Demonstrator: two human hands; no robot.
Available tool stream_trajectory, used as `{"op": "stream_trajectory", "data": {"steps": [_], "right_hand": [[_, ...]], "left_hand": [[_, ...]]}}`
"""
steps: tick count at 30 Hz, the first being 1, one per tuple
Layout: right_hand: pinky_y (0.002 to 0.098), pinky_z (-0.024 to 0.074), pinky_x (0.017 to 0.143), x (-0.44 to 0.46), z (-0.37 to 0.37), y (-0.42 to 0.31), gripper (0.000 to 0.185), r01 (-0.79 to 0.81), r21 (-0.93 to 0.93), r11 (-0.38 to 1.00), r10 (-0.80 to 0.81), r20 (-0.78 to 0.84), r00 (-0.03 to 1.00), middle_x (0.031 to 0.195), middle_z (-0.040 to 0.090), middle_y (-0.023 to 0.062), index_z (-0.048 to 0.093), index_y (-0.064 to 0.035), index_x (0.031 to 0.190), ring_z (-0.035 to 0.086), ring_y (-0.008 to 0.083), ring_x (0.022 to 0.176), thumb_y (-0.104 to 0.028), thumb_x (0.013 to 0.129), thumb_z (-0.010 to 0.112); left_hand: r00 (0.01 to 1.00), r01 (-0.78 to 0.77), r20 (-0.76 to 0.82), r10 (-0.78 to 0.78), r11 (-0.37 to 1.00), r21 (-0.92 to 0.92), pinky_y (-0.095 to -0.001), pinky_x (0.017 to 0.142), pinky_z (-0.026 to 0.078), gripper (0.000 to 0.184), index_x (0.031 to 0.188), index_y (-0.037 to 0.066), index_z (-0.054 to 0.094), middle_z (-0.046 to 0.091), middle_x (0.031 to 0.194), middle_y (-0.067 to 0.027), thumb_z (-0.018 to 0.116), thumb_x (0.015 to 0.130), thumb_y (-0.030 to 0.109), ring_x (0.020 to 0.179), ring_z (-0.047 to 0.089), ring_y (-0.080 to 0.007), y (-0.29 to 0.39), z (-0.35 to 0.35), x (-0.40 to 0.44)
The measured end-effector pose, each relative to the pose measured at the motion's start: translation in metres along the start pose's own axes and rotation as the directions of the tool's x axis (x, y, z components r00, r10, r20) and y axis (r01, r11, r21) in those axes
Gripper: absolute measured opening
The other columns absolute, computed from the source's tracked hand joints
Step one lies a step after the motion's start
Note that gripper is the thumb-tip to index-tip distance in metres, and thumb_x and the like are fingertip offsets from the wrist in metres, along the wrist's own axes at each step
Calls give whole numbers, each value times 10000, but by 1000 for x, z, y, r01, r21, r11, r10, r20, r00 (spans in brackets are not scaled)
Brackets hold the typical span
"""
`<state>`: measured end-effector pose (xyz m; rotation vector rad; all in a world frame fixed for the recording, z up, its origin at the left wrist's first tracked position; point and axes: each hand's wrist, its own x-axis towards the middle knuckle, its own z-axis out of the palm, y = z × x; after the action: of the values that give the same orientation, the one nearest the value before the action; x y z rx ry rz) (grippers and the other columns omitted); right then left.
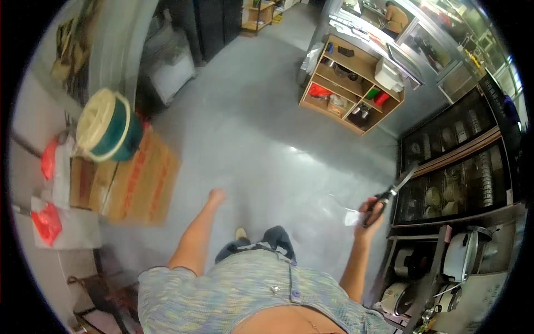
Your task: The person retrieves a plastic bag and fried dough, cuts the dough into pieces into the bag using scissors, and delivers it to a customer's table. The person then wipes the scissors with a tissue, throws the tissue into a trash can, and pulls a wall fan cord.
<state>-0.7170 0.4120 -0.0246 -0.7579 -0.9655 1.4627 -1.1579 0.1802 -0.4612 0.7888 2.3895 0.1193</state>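
Note:
My right hand (374, 216), raised at the right side, is closed around the black handles of a pair of scissors (387, 196). The metal blades point up and away to the right, in front of the dark glass-door cabinet. Close beside that hand shows a small white piece (351, 217); whether it is held or lies on the floor behind, I cannot tell. On the other side, my left hand (217, 196) hangs forward over the grey floor, blurred but curled into a compact fist. Nothing shows in it.
Cardboard boxes (142, 181) with a green, cream-lidded bucket (114, 127) on top stand at the left. Ahead is a wooden shelf unit (351, 83). Along the right runs a glass-door cabinet (453, 167) above a rack of pots (411, 259). Another person (395, 19) stands beyond the window.

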Motion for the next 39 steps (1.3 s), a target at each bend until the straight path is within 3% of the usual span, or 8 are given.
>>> {"op": "stream_trajectory", "data": {"steps": [2,5,10,22,24,26,29,39], "right_hand": [[190,435,589,52,19,-1,311,64,35,997,-61,-95,994,829,522,18,503,-25,956,498,85,677,-304,850,589],[209,401,577,144,21,34,320,91,-29,995,-93,-107,990,819,502,16,488,-30,965,475,96,648,-317,857,579],[234,366,603,325,69,80,294,150,-70,986,-153,-45,987,804,525,13,527,-55,931,470,107,686,-330,848,588],[231,345,546,610,199,159,400,119,-350,929,-167,-111,980,757,481,9,508,-62,977,450,112,630,-431,834,568],[237,328,547,646,201,186,416,-47,-323,945,45,-15,999,753,477,13,499,-77,1005,425,112,616,-455,838,547],[246,310,566,681,262,225,434,-11,-484,875,-168,-325,931,707,460,9,494,-91,1009,400,117,612,-488,836,529],[244,296,584,736,282,259,485,-159,-512,844,1,-295,955,672,423,-4,489,-95,1002,381,115,612,-547,827,498],[225,269,503,823,355,293,657,-373,-551,747,114,-446,888,668,427,-5,489,-97,1069,387,96,597,-656,727,544]], "left_hand": [[997,46,-14,-71,780,-624,-380,793,452,329,947,53,637,632,960,-147,502,787,307,948,580,-278,144,-138,28],[989,-145,-85,122,672,-727,-359,654,460,332,865,68,648,626,719,-109,496,777,351,716,593,-236,297,-237,110],[976,-163,-75,202,463,-871,-356,695,465,346,861,23,638,643,780,-118,562,802,355,764,603,-236,444,-276,250],[979,-112,-19,205,453,-884,-357,728,456,362,915,-33,600,638,863,-150,582,773,299,821,608,-261,616,-366,617],[985,-146,-98,140,395,-907,-357,740,450,403,964,-41,573,627,882,-170,582,760,306,834,603,-272,658,-366,692],[979,-184,-137,152,362,-914,-364,759,443,456,1017,-46,542,615,915,-191,578,753,324,857,595,-289,684,-368,760],[952,-231,-95,292,473,-850,-389,835,413,517,1137,-26,476,572,1043,-222,558,777,337,980,545,-342,719,-373,861],[745,-650,-625,235,470,-597,-424,836,401,280,1044,43,553,581,1000,-176,562,827,219,926,539,-340,811,-425,934]]}}
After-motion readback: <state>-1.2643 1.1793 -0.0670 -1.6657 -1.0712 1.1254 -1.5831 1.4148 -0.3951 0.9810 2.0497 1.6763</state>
